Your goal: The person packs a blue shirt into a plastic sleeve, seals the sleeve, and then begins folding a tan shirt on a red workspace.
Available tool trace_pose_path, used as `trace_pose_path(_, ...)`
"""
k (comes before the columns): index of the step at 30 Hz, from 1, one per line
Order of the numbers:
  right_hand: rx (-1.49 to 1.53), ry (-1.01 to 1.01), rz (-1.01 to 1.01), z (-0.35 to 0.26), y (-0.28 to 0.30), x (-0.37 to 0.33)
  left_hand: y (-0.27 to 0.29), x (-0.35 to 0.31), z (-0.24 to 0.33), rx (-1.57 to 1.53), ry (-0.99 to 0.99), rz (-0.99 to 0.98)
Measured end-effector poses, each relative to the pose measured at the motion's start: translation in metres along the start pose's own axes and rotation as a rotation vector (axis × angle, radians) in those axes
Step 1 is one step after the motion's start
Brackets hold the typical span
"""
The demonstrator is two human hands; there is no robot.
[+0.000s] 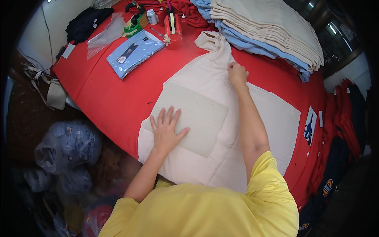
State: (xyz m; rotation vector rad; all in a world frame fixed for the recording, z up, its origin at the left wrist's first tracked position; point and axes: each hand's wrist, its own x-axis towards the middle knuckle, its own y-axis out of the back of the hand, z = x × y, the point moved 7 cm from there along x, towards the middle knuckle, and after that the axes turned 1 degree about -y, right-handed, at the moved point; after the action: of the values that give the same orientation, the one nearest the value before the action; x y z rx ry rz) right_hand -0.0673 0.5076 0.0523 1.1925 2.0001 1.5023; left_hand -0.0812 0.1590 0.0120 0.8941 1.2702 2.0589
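Note:
A cream garment (272,114), probably a shirt, is spread out in front of me, its far part bunched and twisted. On it lies a flat, pale grey rectangular board (201,118), set at a slant. My left hand (167,128) rests on the board's left part with its fingers spread, palm down. Farther away, my right hand (238,76) is closed at the gathered edge of the garment, pinching the cloth there. The fingertips of that hand are partly hidden.
Red cloth (126,102) covers the table. A bagged, folded blue shirt (134,53) lies at far left, near a white bottle (152,17) and a red holder (173,31). Stacked cream garments (268,27) stand far right; scissors (309,128) lie right. Bagged clothes (73,144) sit below left.

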Motion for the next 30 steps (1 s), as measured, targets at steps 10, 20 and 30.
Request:
trace_pose_path(10, 0.454, 0.455, -0.260, -0.096, -0.001, -0.108, -0.025, -0.013, -0.031, 0.018, -0.035, 0.019)
trace_pose_path(20, 0.664, 0.315, -1.012, -0.085, -0.019, -0.220, -0.025, -0.008, -0.040, 0.225, 0.056, 0.052)
trace_pose_path(30, -0.455, 0.139, 0.268, 0.248, 0.177, -0.252, -0.012, -0.002, -0.006, 0.035, -0.351, 0.221)
